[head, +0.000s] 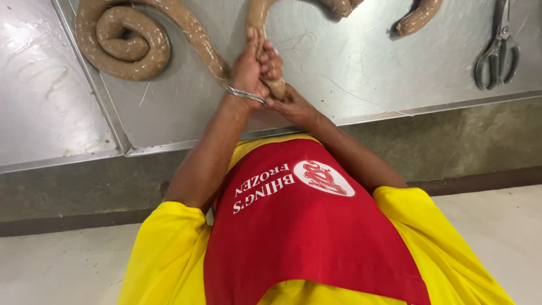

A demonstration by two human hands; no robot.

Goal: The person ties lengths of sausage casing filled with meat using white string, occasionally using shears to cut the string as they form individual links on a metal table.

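Both hands, left hand and right hand, are clamping fingers on the sausage at frame centre; squeezing evenly likely avoids splitting its casing.

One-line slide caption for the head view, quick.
Both hands, left hand above right hand, grip a long brown sausage on a steel table, scissors nearby.

No packages, signs, screens; only round white-red emblem with white lettering on red apron.
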